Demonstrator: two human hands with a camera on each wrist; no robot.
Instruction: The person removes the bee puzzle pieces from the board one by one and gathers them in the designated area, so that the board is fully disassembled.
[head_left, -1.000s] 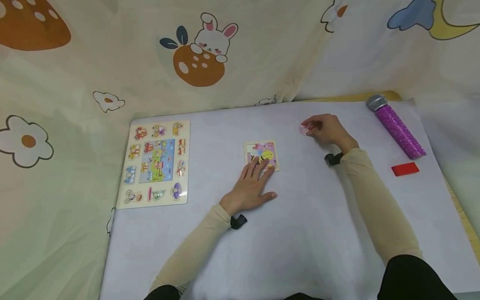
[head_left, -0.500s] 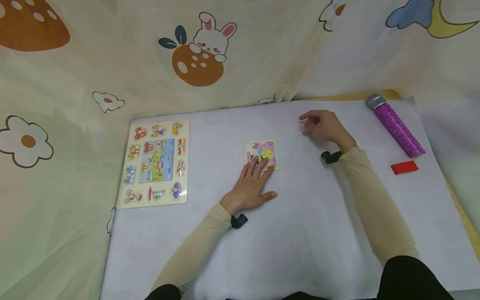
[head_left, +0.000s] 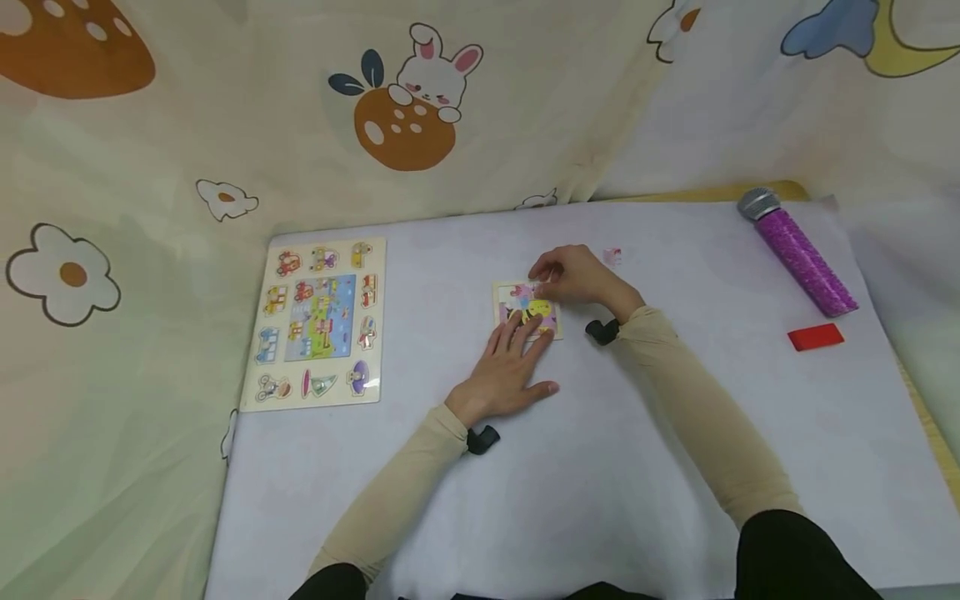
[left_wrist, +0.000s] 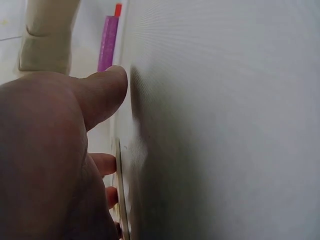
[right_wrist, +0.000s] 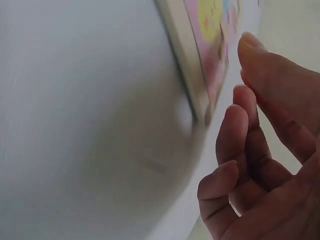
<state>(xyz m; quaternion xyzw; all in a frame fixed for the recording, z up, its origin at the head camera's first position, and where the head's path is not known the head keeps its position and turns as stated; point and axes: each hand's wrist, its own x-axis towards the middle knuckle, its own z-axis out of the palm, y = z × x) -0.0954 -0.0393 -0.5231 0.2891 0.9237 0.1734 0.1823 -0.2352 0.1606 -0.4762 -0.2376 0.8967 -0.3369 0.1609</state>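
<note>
Here, the left grip [head_left: 501,381] touches a cartoon puzzle [head_left: 529,305] beside the right grip [head_left: 579,277].

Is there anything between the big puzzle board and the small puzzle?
In the head view, just bare white tabletop separates the big puzzle board from the small puzzle; the left hand rests on the latter's near edge.

The person wears beige sleeves [head_left: 712,408], close-fitting and a little wrinkled. On the body side of the beige sleeves, black cloth [head_left: 798,554] is seen. At their wrist edges sit small black pieces [head_left: 483,439], rounded in shape.
</note>
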